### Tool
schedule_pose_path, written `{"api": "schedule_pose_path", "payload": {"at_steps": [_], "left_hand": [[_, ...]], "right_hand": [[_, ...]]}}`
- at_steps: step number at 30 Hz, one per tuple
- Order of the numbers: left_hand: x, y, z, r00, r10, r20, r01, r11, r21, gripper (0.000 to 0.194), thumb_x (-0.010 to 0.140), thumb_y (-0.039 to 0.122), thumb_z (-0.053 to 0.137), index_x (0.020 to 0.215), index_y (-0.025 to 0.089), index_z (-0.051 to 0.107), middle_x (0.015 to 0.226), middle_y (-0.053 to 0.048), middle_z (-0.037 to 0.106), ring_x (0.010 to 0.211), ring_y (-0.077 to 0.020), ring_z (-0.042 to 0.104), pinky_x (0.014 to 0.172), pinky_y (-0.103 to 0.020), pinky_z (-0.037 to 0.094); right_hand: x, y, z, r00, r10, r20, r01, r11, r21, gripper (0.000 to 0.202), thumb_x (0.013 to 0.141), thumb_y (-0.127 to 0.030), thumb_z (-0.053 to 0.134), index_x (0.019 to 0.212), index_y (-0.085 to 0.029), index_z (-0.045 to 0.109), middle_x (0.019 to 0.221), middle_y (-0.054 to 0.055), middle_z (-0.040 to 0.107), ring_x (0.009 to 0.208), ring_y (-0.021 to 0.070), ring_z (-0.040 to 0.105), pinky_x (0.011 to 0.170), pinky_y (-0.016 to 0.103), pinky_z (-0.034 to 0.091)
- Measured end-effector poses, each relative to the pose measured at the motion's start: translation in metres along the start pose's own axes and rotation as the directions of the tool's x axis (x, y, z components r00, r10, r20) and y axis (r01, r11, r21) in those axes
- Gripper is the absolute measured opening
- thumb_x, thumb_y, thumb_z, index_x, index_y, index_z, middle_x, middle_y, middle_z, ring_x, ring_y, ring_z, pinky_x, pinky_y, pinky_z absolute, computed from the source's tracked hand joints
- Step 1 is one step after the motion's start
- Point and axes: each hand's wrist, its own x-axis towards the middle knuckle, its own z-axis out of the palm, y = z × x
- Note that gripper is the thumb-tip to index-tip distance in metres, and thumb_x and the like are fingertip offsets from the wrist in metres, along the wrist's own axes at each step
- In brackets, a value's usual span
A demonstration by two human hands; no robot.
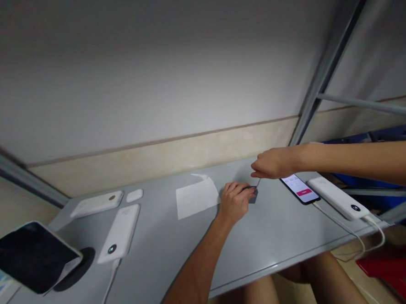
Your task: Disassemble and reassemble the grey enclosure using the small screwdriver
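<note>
On the grey table my left hand (234, 202) curls its fingers over a small dark grey block (252, 199) and holds it against the tabletop. The fingers cover much of the block, so its exact kind does not show. My right hand (270, 163) is closed above and just right of it, pinching a thin, thread-like rod (259, 183) that slants down to the block. What tip the rod has is too small to make out. A white sheet of paper (194, 201) lies flat left of my left hand.
A lit phone (299, 188) and a cabled white power bank (336, 199) lie on the right. Two white power banks, one cabled (121, 232), and a small white case (134, 195) lie left. A tablet (33, 256) leans on a stand. Metal posts flank the table (263, 240).
</note>
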Motion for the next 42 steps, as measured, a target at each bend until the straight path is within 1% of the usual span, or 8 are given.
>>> {"api": "schedule_pose_path", "payload": {"at_steps": [5, 9, 13, 17, 23, 27, 36, 42], "left_hand": [[0.001, -0.008, -0.001, 0.999, 0.033, 0.035, -0.033, 0.999, 0.015, 0.021, 0.100, 0.030, 0.064, 0.116, 0.024, 0.076, 0.111, -0.007, 0.077, 0.099, -0.0236, 0.069, 0.088, -0.041, 0.053], [-0.002, -0.016, -0.006, 0.999, -0.040, 0.030, 0.040, 0.999, 0.025, 0.031, 0.097, 0.030, 0.068, 0.128, 0.025, 0.070, 0.122, -0.010, 0.071, 0.113, -0.0268, 0.066, 0.098, -0.043, 0.054], [-0.003, -0.023, -0.008, 0.957, -0.278, -0.083, 0.264, 0.953, -0.148, 0.026, 0.091, 0.028, 0.075, 0.117, 0.025, 0.074, 0.113, -0.008, 0.071, 0.107, -0.0245, 0.068, 0.097, -0.039, 0.056], [0.001, -0.033, -0.008, 0.791, -0.591, -0.158, 0.472, 0.754, -0.456, 0.015, 0.088, 0.032, 0.075, 0.096, 0.020, 0.078, 0.095, -0.006, 0.075, 0.094, -0.0220, 0.070, 0.090, -0.035, 0.054], [0.005, -0.047, -0.012, 0.507, -0.859, -0.066, 0.542, 0.378, -0.751, 0.044, 0.086, 0.055, 0.073, 0.102, 0.014, 0.076, 0.102, -0.009, 0.078, 0.092, -0.0203, 0.071, 0.084, -0.030, 0.054], [0.006, -0.048, -0.012, 0.413, -0.902, 0.128, 0.453, 0.082, -0.888, 0.056, 0.075, 0.060, 0.082, 0.108, 0.015, 0.075, 0.103, -0.008, 0.078, 0.085, -0.0182, 0.072, 0.074, -0.027, 0.055], [0.009, -0.033, -0.013, 0.491, -0.793, 0.362, 0.460, -0.117, -0.880, 0.069, 0.080, 0.045, 0.084, 0.142, 0.026, 0.059, 0.138, -0.011, 0.068, 0.117, -0.0236, 0.070, 0.093, -0.033, 0.059], [0.010, -0.015, -0.007, 0.596, -0.731, 0.332, 0.547, 0.067, -0.834, 0.095, 0.070, 0.030, 0.091, 0.154, 0.028, 0.047, 0.150, -0.012, 0.058, 0.132, -0.0306, 0.061, 0.105, -0.042, 0.055]], "right_hand": [[-0.012, -0.003, -0.007, 0.998, 0.021, -0.065, -0.022, 1.000, -0.019, 0.018, 0.094, -0.031, 0.065, 0.090, -0.017, 0.075, 0.073, 0.011, 0.075, 0.067, 0.0255, 0.070, 0.062, 0.033, 0.038], [-0.012, 0.014, 0.000, 0.940, 0.121, -0.318, -0.001, 0.936, 0.351, 0.019, 0.090, -0.040, 0.070, 0.086, -0.021, 0.072, 0.070, 0.004, 0.070, 0.062, 0.0183, 0.061, 0.059, 0.030, 0.036], [0.008, 0.022, 0.047, 0.735, 0.481, -0.477, 0.268, 0.440, 0.857, 0.034, 0.082, -0.051, 0.077, 0.095, -0.021, 0.067, 0.064, -0.004, 0.059, 0.056, 0.0126, 0.048, 0.055, 0.027, 0.034], [0.045, 0.016, 0.105, 0.733, 0.638, -0.236, 0.480, -0.240, 0.844, 0.049, 0.064, -0.054, 0.091, 0.088, -0.019, 0.067, 0.073, -0.003, 0.060, 0.054, 0.0086, 0.043, 0.051, 0.025, 0.031], [0.104, 0.013, 0.152, 0.790, 0.584, -0.185, 0.510, -0.460, 0.727, 0.054, 0.067, -0.069, 0.083, 0.080, -0.022, 0.061, 0.069, -0.006, 0.052, 0.052, 0.0091, 0.036, 0.050, 0.025, 0.036], [0.128, 0.012, 0.172, 0.834, 0.531, -0.153, 0.480, -0.560, 0.675, 0.056, 0.067, -0.072, 0.082, 0.076, -0.021, 0.059, 0.065, -0.006, 0.051, 0.053, 0.0102, 0.041, 0.051, 0.025, 0.040], [0.132, 0.006, 0.183, 0.841, 0.531, -0.104, 0.473, -0.627, 0.620, 0.055, 0.074, -0.074, 0.076, 0.085, -0.022, 0.062, 0.092, 0.009, 0.077, 0.081, 0.0226, 0.071, 0.071, 0.036, 0.056], [0.135, -0.009, 0.179, 0.729, 0.680, -0.076, 0.539, -0.502, 0.676, 0.051, 0.075, -0.069, 0.078, 0.088, -0.023, 0.061, 0.083, 0.003, 0.075, 0.070, 0.0206, 0.068, 0.068, 0.034, 0.055]]}}
